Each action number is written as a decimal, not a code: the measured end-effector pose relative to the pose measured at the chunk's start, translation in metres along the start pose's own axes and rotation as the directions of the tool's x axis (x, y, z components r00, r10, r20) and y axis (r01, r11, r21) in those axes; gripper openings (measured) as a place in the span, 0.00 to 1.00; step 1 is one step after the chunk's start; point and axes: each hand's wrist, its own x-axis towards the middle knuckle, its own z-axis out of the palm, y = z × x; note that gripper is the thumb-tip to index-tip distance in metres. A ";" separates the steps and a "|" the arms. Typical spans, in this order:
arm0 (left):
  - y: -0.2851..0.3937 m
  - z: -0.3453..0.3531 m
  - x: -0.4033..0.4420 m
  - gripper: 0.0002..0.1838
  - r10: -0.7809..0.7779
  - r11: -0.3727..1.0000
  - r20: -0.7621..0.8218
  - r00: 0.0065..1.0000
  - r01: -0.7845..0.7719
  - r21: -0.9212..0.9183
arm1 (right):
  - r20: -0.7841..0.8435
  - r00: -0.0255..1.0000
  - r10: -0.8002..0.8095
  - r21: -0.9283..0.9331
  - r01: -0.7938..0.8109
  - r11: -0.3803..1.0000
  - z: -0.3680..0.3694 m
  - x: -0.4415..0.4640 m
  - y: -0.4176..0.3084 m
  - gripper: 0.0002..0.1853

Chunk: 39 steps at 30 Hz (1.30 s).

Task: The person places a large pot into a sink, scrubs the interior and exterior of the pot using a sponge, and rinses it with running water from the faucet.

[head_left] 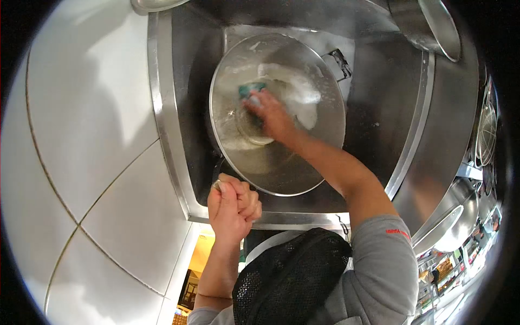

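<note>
A large round metal bowl (pixel 325 108) stands tilted inside a dark metal sink (pixel 379 119), with whitish suds on its inner surface. My right hand (pixel 271 114) reaches into the bowl and presses a green sponge (pixel 252 89) against the inside; the fingers are slightly blurred. My left hand (pixel 233 205) is closed in a fist at the near left of the bowl, around what looks like the bowl's handle, mostly hidden by the fingers.
White tiles (pixel 81 135) line the left side. A metal pan (pixel 428 27) sits at the sink's upper right corner, and another metal vessel shows at the top left. Metal bowls (pixel 452 216) and a wire strainer (pixel 486 132) are at the right.
</note>
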 end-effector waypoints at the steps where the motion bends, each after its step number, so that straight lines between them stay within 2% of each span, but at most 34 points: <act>1: -0.001 -0.008 0.002 0.20 0.000 0.999 -0.118 0.993 0.004 0.034 | -0.143 0.984 0.111 0.044 -0.105 0.993 0.002 0.006 0.004 0.40; 2: 0.000 -0.015 0.002 0.19 0.001 0.998 -0.233 0.972 0.015 0.068 | -0.143 0.984 0.103 0.041 -0.098 0.994 0.007 0.003 0.000 0.40; 4: 0.006 -0.017 0.004 0.20 0.023 0.992 -0.234 0.972 0.008 0.128 | 0.053 0.932 0.359 0.065 -0.362 0.930 -0.005 0.015 -0.042 0.33; 6: 0.006 -0.012 0.005 0.20 0.003 0.989 -0.275 0.961 0.037 0.140 | 0.179 0.932 0.316 -0.109 -0.301 0.948 0.022 0.015 -0.052 0.26; 7: 0.004 -0.013 0.005 0.20 0.002 0.989 -0.277 0.961 0.039 0.143 | 0.080 0.997 -0.018 -0.043 0.022 0.999 0.011 0.002 -0.057 0.25; 8: 0.004 -0.014 0.003 0.20 0.027 0.983 -0.299 0.954 0.029 0.179 | -0.038 0.940 -0.339 -0.009 0.339 0.941 0.004 -0.006 -0.064 0.25; 10: 0.000 -0.022 0.005 0.20 0.061 0.976 -0.318 0.946 0.010 0.217 | 0.059 0.987 -0.148 0.181 0.135 0.974 0.034 0.013 -0.027 0.31; 12: -0.004 -0.033 0.003 0.21 0.063 0.970 -0.371 0.926 0.031 0.243 | -0.210 0.968 0.139 0.034 -0.135 0.990 0.030 0.017 -0.012 0.37; 13: -0.003 -0.031 0.002 0.21 0.061 0.969 -0.380 0.923 0.036 0.243 | -0.231 0.960 0.158 0.058 -0.149 0.987 0.023 0.012 -0.034 0.40; 14: -0.001 -0.026 0.002 0.21 0.051 0.974 -0.351 0.935 0.031 0.223 | -0.225 0.961 0.163 0.059 -0.154 0.986 0.023 0.005 -0.055 0.40; 15: 0.001 -0.023 0.005 0.21 0.044 0.979 -0.315 0.948 0.022 0.203 | -0.066 0.998 0.018 0.027 -0.016 0.999 0.023 -0.001 -0.073 0.35; 16: 0.001 -0.024 0.007 0.21 0.043 0.979 -0.314 0.948 0.022 0.201 | 0.098 0.987 -0.130 0.021 0.128 0.992 0.018 -0.004 -0.087 0.30; 17: 0.002 -0.026 0.006 0.21 0.035 0.977 -0.334 0.942 0.038 0.210 | 0.087 0.983 -0.161 0.154 0.146 0.977 0.011 -0.005 -0.096 0.35; 18: 0.003 -0.028 0.005 0.21 0.030 0.975 -0.356 0.934 0.051 0.217 | 0.092 0.981 -0.169 0.157 0.154 0.976 0.006 -0.001 -0.093 0.35; 19: 0.004 -0.032 0.003 0.21 0.039 0.976 -0.360 0.932 0.042 0.213 | -0.016 1.000 -0.001 0.362 0.006 0.932 0.000 0.005 -0.083 0.36; 20: 0.004 -0.036 0.004 0.21 0.051 0.971 -0.349 0.936 0.035 0.237 | -0.084 0.980 0.183 0.558 -0.106 0.823 -0.008 0.009 -0.072 0.38; 21: 0.001 -0.038 0.006 0.21 0.061 0.966 -0.335 0.940 0.029 0.255 | 0.168 0.836 0.522 0.703 -0.472 0.531 -0.050 0.019 -0.074 0.33; 22: 0.001 -0.037 0.006 0.21 0.058 0.970 -0.334 0.941 0.026 0.243 | 0.246 0.784 0.570 0.786 -0.505 0.356 -0.065 0.024 -0.057 0.33; 24: 0.006 -0.039 0.010 0.20 0.068 0.948 -0.326 0.943 0.040 0.314 | 0.351 0.811 0.469 0.913 -0.408 0.022 -0.069 0.025 -0.024 0.34; 25: 0.006 -0.041 0.010 0.20 0.062 0.949 -0.342 0.938 0.051 0.310 | 0.348 0.812 0.469 0.911 -0.411 0.036 -0.072 0.023 -0.015 0.34; 27: 0.005 -0.042 0.010 0.21 0.061 0.953 -0.346 0.936 0.049 0.300 | 0.317 0.758 0.570 0.935 -0.351 -0.054 -0.074 0.020 -0.004 0.30; 28: 0.006 -0.043 0.010 0.22 0.063 0.952 -0.354 0.933 0.051 0.303 | 0.316 0.760 0.568 0.935 -0.352 -0.050 -0.071 0.019 0.003 0.30; 30: 0.003 -0.048 0.009 0.22 0.055 0.958 -0.361 0.931 0.053 0.283 | 0.054 0.713 0.699 0.899 -0.339 0.276 -0.058 0.021 0.020 0.27; 31: 0.003 -0.049 0.008 0.22 0.060 0.960 -0.347 0.936 0.042 0.278 | -0.025 0.713 0.700 0.657 -0.516 0.549 -0.059 0.025 0.030 0.29; 32: 0.002 -0.049 0.007 0.22 0.064 0.961 -0.334 0.940 0.033 0.274 | -0.021 0.712 0.702 0.660 -0.517 0.545 -0.053 0.027 0.034 0.29; 33: 0.002 -0.050 0.007 0.22 0.063 0.960 -0.340 0.938 0.036 0.278 | -0.154 0.780 0.606 0.461 -0.486 0.743 -0.049 0.030 0.031 0.32; 34: 0.001 -0.051 0.007 0.21 0.068 0.960 -0.330 0.942 0.028 0.278 | -0.252 0.844 0.474 0.221 -0.426 0.877 -0.045 0.034 0.026 0.37; 38: 0.001 -0.048 0.009 0.19 0.028 0.972 -0.312 0.950 0.047 0.229 | -0.232 0.886 0.402 0.114 -0.386 0.915 0.023 0.031 0.022 0.39; 39: 0.002 -0.045 0.008 0.19 0.028 0.972 -0.317 0.948 0.049 0.231 | -0.150 0.922 0.356 -0.014 -0.362 0.932 0.028 0.022 0.009 0.38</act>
